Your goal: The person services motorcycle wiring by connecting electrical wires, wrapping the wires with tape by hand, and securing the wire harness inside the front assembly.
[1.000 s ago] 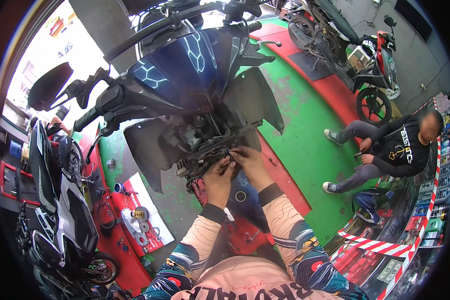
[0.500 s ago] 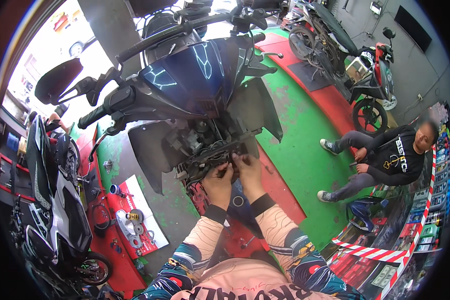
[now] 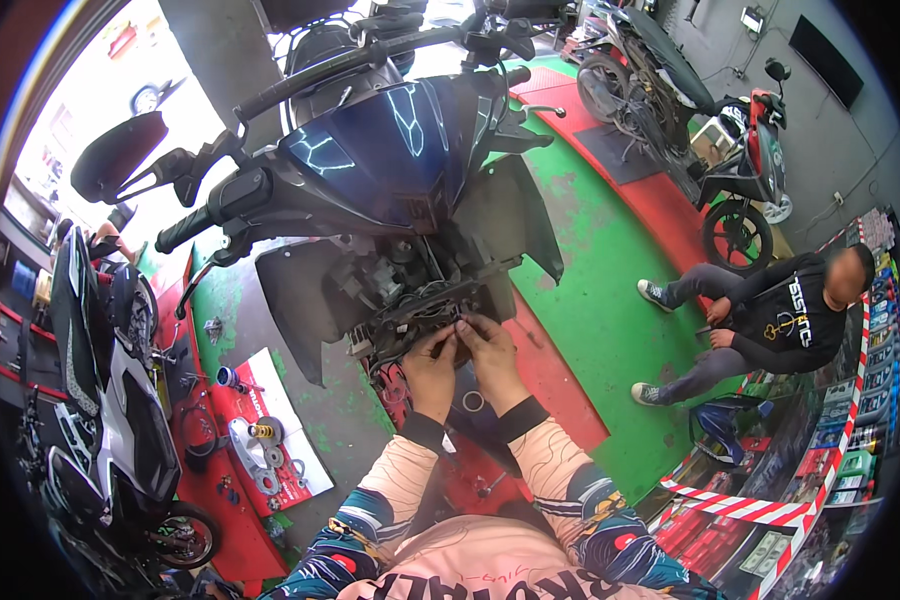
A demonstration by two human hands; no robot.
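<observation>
Both hands meet at the centre, left hand (image 3: 432,378) beside right hand (image 3: 493,362), fingers bent in at the wiring (image 3: 425,312) under the blue motorbike (image 3: 370,165) at twelve o'clock; what they grip, I cannot tell. From there, a sheet (image 3: 298,412) of parts lies towards eight, a person (image 3: 795,315) at three.

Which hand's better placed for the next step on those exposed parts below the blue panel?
Probably the right hand: it reaches slightly farther up toward the exposed parts, while the left hand sits a little lower.
</observation>
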